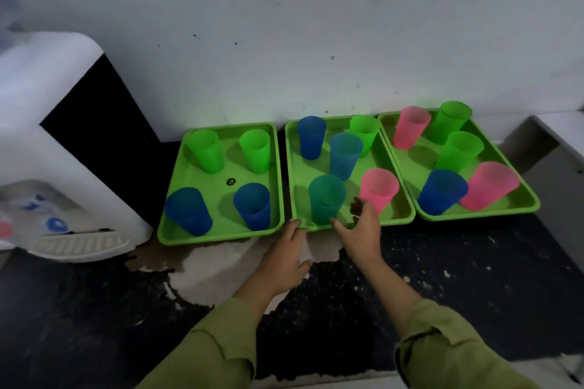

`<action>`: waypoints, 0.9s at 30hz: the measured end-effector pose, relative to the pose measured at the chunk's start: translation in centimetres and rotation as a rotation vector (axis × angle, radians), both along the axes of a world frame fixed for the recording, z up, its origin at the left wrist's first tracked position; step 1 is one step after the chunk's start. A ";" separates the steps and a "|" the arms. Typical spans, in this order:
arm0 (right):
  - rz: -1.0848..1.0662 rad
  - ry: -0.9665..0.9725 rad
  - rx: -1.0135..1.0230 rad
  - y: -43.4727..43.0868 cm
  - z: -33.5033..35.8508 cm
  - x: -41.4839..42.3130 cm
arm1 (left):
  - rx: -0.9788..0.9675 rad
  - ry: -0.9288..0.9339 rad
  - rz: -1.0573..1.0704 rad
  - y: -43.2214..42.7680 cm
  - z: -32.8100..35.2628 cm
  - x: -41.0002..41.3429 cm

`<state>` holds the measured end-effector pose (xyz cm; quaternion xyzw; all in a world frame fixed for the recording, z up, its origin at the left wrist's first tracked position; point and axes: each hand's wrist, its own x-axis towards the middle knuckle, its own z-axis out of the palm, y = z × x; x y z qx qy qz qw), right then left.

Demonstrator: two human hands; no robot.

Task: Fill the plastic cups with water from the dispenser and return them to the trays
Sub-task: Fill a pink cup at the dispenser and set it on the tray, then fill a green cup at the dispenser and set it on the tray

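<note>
Ahead of me stands a pale grey painted wall (284,25), flecked with small dark pits (235,43) and scuffs. Below it spreads a black speckled stone surface (474,278), dotted with white chips. Near its middle the dark finish is worn off in a pale, ragged patch (221,265), and a brownish stain (151,257) edges that patch on its left. On my far right a grey block with a white top (556,148) stands against the wall.
</note>
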<state>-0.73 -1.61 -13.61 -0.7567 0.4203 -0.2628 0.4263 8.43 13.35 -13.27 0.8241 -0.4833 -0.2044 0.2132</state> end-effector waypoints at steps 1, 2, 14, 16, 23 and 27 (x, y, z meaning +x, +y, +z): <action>0.047 0.006 0.000 0.1 0.3 0.7 | -0.014 0.007 -0.004 0.5 0.2 0.0; 0.077 -0.005 0.005 0.2 0.7 1.3 | -0.029 0.014 -0.006 1.0 0.4 0.0; 0.006 -0.088 0.009 1.4 3.2 4.6 | -0.114 -0.031 0.068 8.6 1.2 3.1; -0.009 -0.139 -0.019 2.6 4.5 5.0 | -0.146 -0.051 0.088 10.1 1.4 3.9; 0.017 -0.257 -0.253 8.8 8.5 6.1 | -0.288 -0.065 0.178 15.8 2.6 7.4; 0.052 -0.274 -0.289 14.2 9.8 7.9 | -0.336 -0.054 0.202 20.5 3.2 10.0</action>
